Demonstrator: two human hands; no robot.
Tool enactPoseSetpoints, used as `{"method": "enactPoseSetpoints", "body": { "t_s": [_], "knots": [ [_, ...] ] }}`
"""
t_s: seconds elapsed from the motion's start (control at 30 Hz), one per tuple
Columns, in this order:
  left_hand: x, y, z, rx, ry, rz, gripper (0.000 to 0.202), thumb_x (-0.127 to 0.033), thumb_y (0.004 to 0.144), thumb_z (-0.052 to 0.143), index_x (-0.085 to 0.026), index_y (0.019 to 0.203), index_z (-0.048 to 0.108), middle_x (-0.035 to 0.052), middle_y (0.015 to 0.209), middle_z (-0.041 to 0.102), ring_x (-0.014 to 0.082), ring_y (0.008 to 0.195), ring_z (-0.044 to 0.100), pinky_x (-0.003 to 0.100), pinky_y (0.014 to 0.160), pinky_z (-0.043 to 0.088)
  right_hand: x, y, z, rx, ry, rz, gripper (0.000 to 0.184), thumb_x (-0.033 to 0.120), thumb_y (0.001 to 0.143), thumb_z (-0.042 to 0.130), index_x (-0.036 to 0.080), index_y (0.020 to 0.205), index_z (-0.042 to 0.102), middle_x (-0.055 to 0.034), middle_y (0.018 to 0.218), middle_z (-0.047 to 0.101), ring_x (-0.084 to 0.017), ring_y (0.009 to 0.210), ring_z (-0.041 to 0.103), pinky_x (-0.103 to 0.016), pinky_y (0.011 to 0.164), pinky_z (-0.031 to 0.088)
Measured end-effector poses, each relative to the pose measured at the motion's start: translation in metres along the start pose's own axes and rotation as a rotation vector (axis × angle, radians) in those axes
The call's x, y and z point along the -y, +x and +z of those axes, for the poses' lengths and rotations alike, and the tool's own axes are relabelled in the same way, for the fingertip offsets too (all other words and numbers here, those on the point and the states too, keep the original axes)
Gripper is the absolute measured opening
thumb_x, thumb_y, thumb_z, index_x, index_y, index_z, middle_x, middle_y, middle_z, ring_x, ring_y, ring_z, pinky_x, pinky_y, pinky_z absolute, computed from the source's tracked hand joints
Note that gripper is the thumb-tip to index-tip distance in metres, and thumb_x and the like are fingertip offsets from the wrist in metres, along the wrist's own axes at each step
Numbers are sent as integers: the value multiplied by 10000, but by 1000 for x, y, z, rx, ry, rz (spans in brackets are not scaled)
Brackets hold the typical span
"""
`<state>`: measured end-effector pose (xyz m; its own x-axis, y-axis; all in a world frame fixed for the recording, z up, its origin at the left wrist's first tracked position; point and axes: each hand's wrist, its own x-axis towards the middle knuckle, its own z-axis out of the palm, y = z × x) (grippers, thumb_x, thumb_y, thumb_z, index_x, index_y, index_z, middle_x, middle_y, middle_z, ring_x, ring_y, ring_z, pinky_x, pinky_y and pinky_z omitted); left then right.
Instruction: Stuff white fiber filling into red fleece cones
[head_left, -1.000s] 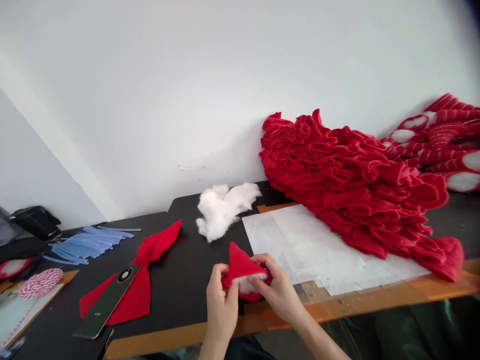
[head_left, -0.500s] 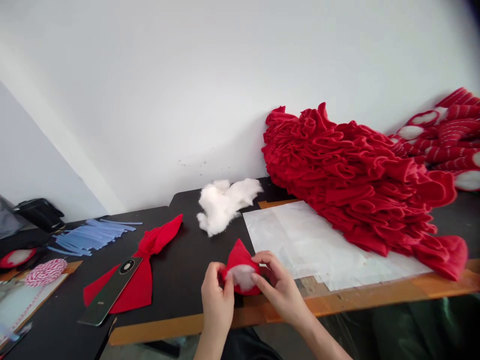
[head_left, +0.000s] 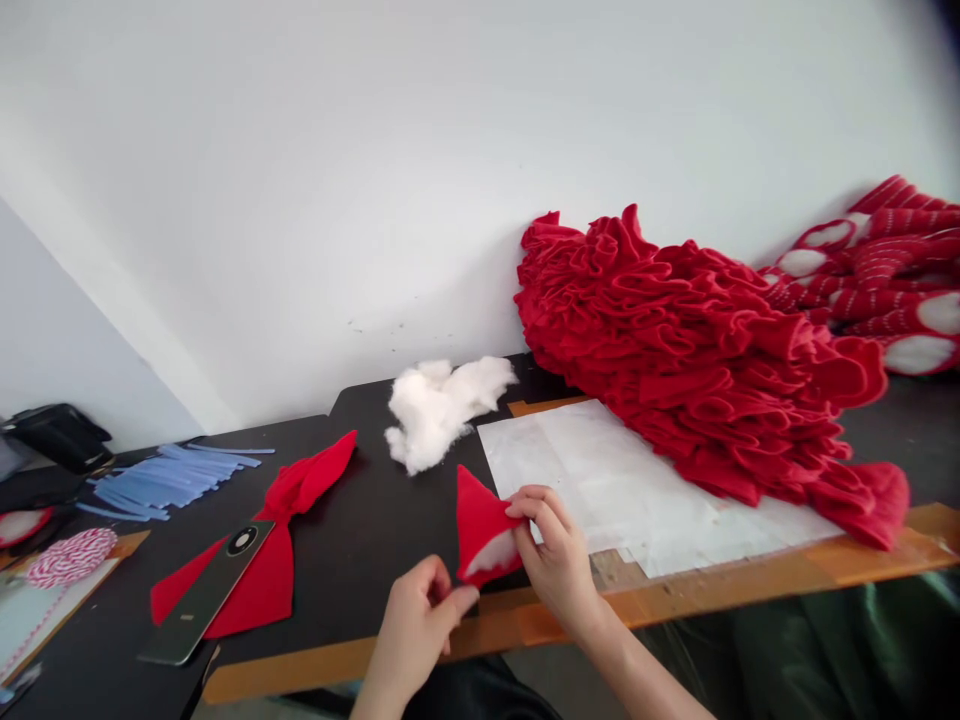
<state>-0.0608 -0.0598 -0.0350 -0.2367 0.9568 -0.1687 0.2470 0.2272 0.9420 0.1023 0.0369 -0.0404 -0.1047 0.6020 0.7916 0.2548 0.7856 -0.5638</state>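
My right hand [head_left: 556, 555] pinches a small red felt cone [head_left: 480, 525] with white stuffing showing at its open bottom, held just above the black table's front edge. Slightly lower and to the left, my left hand [head_left: 414, 625] has its fingers curled together, fingertips close to the cone's lower edge; I cannot make out anything in them. A lump of white stuffing [head_left: 442, 405] lies on the table behind the cone.
A large heap of red felt pieces [head_left: 697, 350] fills the back right, partly on white paper sheets [head_left: 600, 485]. Left lie red felt cones [head_left: 281, 540] under a dark phone [head_left: 210, 605], blue strips [head_left: 169, 478] and red-white twine [head_left: 71, 557]. Red-white items [head_left: 892, 270] sit far right.
My left hand has let go of the cone and dropped lower left. The right hand now holds the cone alone, its point tilted up to the left.
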Motion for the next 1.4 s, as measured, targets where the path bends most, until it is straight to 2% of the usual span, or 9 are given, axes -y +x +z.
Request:
{"method": "enactPoseSetpoints", "body": {
  "t_s": [0.13,0.23,0.37,0.67,0.83,1.07,1.2,1.3,1.4],
  "knots": [
    [-11,9,0,152,-696,-48,449,-505,727,669,-180,1027,590,91,974,675,206,843,643,305,706,485,14,5,6,2,72,-74,285,-31,820,408,210,892,542,-47,927,545,-149,874,591,-270,752,516],
    [-21,25,13,100,-1148,-183,429,-491,798,597,-122,1018,603,123,921,688,214,833,659,331,778,500,25,-4,10,111,130,-131,284,-12,845,423,213,957,554,-70,997,562,-168,953,603,-293,805,535],
    [-23,39,24,-92,-1406,-183,276,-307,807,624,-154,1033,587,99,900,697,232,858,680,382,853,502,28,-30,8,49,52,-32,302,25,852,467,220,1054,578,-89,1043,585,-193,976,616,-318,845,546],
    [-23,21,38,-45,-1341,-38,647,-337,784,660,-273,1349,351,110,1065,678,251,920,679,427,873,499,30,-38,26,206,81,-75,452,90,873,467,227,1302,508,-120,1254,578,-254,1175,563,-360,983,499],
    [-26,20,42,-189,-1223,8,618,-310,732,722,-230,1268,425,104,1058,682,250,918,678,405,888,494,33,-35,27,208,246,149,476,88,837,506,253,1281,465,-102,1203,614,-228,1081,628,-319,872,567],
    [-23,19,55,-203,-1206,-18,438,-383,722,716,-134,1056,580,112,967,695,216,881,674,325,864,500,37,-21,29,137,20,24,264,75,820,439,211,912,646,-92,842,646,-212,776,652,-305,648,578],
    [-19,20,55,-364,-1110,5,396,-352,694,739,-181,1010,572,49,858,694,184,765,676,298,737,528,41,-12,32,177,68,32,275,98,846,395,198,800,648,-73,761,610,-176,666,605,-266,560,526],
    [-15,29,47,-536,-992,76,338,-316,662,760,-197,911,565,-16,722,660,159,635,646,274,617,516,47,-12,42,196,238,174,227,113,819,426,195,682,587,-35,697,583,-147,624,571,-251,562,498],
    [-10,44,29,-648,-938,130,337,-276,643,779,-191,894,570,-37,703,650,138,617,632,245,607,503,44,-7,54,202,530,535,153,229,783,551,192,638,521,26,550,502,-107,475,470,-222,438,418]
  ]
}}
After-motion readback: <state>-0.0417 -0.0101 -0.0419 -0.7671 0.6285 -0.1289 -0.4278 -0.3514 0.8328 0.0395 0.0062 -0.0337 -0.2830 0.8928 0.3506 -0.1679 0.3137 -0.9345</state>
